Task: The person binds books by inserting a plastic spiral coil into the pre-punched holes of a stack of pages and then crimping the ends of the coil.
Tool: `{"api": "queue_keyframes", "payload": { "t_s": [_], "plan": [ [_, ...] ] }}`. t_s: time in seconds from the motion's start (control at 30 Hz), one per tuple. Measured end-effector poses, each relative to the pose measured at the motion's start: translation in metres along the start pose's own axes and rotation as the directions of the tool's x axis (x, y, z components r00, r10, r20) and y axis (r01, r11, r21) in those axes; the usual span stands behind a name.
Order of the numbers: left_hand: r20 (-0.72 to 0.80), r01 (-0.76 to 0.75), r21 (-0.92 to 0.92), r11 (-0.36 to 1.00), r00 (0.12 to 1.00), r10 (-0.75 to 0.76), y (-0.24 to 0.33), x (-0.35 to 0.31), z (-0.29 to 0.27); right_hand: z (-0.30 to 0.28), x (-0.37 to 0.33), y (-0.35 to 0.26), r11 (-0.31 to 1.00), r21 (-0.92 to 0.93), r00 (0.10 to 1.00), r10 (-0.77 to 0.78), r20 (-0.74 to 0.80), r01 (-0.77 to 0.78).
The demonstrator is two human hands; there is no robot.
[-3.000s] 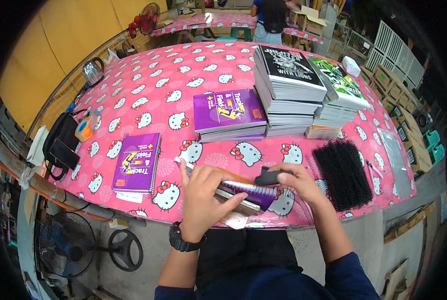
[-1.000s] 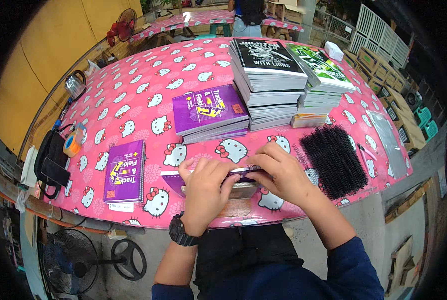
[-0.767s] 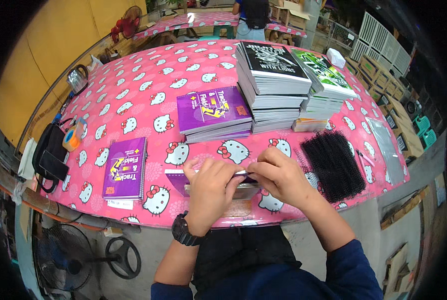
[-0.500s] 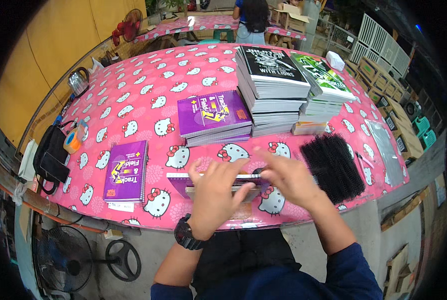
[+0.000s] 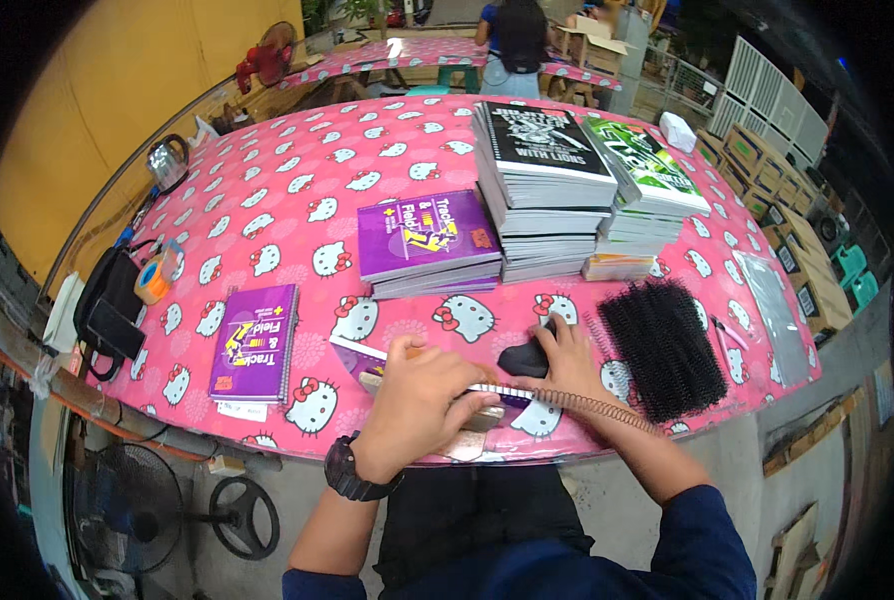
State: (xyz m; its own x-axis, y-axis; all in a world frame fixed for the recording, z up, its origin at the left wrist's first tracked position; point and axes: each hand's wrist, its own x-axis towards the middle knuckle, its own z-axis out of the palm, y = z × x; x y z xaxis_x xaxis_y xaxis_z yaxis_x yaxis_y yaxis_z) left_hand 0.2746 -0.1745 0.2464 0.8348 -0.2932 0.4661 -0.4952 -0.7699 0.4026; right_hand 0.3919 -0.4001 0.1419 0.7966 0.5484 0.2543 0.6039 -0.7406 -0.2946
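Note:
My left hand (image 5: 422,390) grips a purple notebook (image 5: 350,358) held on edge, its row of binding holes facing up. From the notebook's right end a long spiral coil (image 5: 607,405) sticks out and passes over my right forearm. My right hand (image 5: 567,362) has its fingers round a black rounded object (image 5: 524,358) on the table, just beyond the notebook; its exact kind does not show. A greyish block (image 5: 484,412) sits against the notebook's near side, partly under my left hand.
A purple notebook (image 5: 255,342) lies at left. Beyond my hands stand stacks of purple notebooks (image 5: 427,237), black-covered books (image 5: 542,150) and green-covered books (image 5: 647,165). At right lie a pile of black coils (image 5: 664,350) and a pink tool (image 5: 732,335). Tape rolls (image 5: 153,280) and a black bag (image 5: 112,315) are left.
My right hand has moved from the notebook's edge to the black object. The notebook has tilted, its right end now nearer me, and the coil now trails out over my forearm.

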Motion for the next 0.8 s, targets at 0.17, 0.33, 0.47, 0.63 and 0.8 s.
{"api": "queue_keyframes", "payload": {
  "t_s": [0.17, 0.33, 0.47, 0.63, 0.8],
  "plan": [
    [-0.046, 0.004, -0.06, 0.998, 0.999, -0.007, 0.004, 0.0, 0.002, -0.011, -0.006, 0.0, 0.997, 0.074, 1.0, 0.003, -0.013, -0.002],
    [-0.096, 0.009, 0.045, 0.999, 0.995, -0.005, -0.002, -0.005, 0.005, -0.038, 0.005, -0.007, 0.012, 0.962, 0.936, -0.23, 0.268, -0.273],
    [-0.277, 0.14, 0.03, 0.99, 0.953, -0.126, -0.012, -0.022, 0.001, -0.068, 0.017, -0.047, 0.032, 0.999, 0.843, -0.538, 0.018, -0.001],
    [-0.305, 0.092, 0.011, 0.996, 0.949, -0.084, -0.012, -0.015, 0.009, -0.07, 0.025, -0.041, 0.295, 0.95, 0.935, -0.3, 0.192, -0.1],
    [-0.268, 0.124, 0.004, 0.992, 0.956, -0.119, -0.011, -0.016, 0.002, -0.08, 0.043, -0.05, 0.662, 0.743, 0.911, -0.241, 0.336, -0.099]
  ]
}}
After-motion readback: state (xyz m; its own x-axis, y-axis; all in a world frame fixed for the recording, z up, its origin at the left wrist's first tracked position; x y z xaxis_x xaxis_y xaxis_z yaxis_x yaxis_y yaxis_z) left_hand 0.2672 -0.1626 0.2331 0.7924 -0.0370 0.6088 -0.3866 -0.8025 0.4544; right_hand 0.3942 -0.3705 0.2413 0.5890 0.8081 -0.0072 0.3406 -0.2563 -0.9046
